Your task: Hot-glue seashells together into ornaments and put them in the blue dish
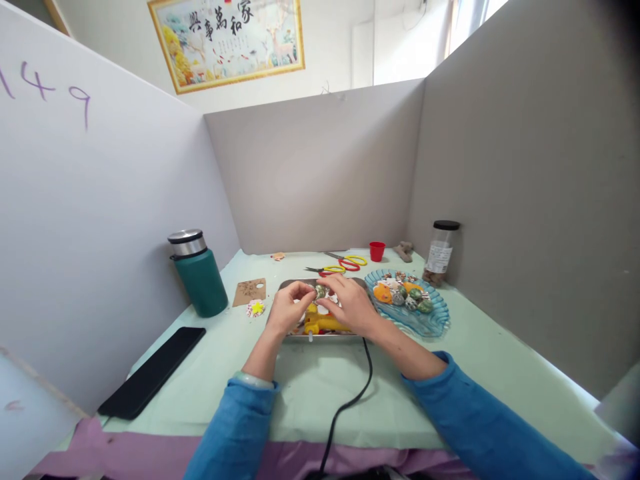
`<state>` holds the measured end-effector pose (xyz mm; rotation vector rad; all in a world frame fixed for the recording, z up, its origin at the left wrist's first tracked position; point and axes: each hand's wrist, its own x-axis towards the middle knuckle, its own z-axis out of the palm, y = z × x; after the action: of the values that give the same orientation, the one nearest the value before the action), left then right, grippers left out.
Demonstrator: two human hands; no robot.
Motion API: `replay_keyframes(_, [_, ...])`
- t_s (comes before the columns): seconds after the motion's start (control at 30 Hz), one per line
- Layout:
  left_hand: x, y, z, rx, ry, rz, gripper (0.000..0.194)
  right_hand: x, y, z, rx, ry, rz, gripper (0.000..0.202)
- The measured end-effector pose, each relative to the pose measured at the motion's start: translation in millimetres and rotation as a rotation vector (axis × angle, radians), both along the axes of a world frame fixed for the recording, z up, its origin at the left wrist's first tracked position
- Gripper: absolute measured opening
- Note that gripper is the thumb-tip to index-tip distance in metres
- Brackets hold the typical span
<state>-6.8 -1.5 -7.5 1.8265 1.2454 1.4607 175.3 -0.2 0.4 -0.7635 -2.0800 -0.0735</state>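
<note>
Speckled green piece, likely light, hard and slippery, best held by its edges; left hand and right hand pinch it.

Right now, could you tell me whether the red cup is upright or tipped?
Upright: the red cup stands with its wider rim on top.

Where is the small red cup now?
In the head view, the red cup stands right of centre at the table's far side, between the scissors and the black-lidded jar.
</note>
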Motion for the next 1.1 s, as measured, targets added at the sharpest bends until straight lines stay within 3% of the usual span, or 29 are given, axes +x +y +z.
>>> replay_keyframes(0.2, [1.3, -4.1, 4.4, -0.033, -0.074, -0.06, 0.022, -0.6, 2.0, -0.4, -0.094, 0.109, 0.124, 0.029])
replay_keyframes(0.47, [-0.7, -4.7, 4.9, 0.029, -0.089, -0.134, 0.032, -2.3, -5.2, 6.5, -0.489, 0.34, 0.361, 0.029])
replay_keyframes(0.7, [0.5, -6.8, 8.1, 0.128, -0.023, -0.138, 0.027, -3.9, -0.6, 3.8, -0.579, 0.406, 0.431, 0.029])
replay_keyframes(0.87, [0.4, -5.9, 5.3, 0.017, -0.104, -0.16, 0.03, -2.7, -2.2, 1.6, -0.518, 0.336, 0.29, 0.033])
replay_keyframes(0.97, [1.3, -5.2, 5.3, -0.077, -0.208, -0.16, 0.033, -2.5, -2.7, 0.4, -0.372, 0.332, 0.151, 0.03])
replay_keyframes(1.1, [4.7, -8.1, 9.0, -0.111, -0.327, -0.181, 0.035, -4.0, -1.4, -1.3, -0.185, 0.287, 0.091, 0.024])
